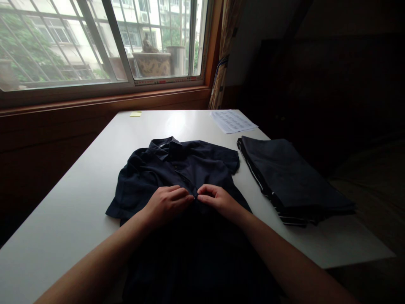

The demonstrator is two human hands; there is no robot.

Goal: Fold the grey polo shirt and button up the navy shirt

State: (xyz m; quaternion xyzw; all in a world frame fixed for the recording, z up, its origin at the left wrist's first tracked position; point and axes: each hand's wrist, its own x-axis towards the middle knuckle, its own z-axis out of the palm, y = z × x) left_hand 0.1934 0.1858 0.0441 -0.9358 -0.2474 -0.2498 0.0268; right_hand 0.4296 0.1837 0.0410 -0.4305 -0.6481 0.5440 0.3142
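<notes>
A dark navy short-sleeved shirt (205, 164) lies front up on the white table, its collar toward the window and its lower part toward me. Partway down the front, the button placket is pinched by both hands. My left hand (169, 202) is closed on the placket's left side, fingertips together. Just across from it, my right hand (218, 200) grips the placket edge between thumb and index finger. The fingertips nearly meet. Whether a button sits between them is too small and dark to tell. Above the hands, the upper placket shows small dark buttons.
Folded dark clothes (284, 177) are stacked at the right side of the white table (79, 185). Printed sheets (232, 121) lie at the far right corner, and a yellow sticky note (135, 114) at the far left. Behind stand a barred window (152, 80) and a tied curtain (220, 76).
</notes>
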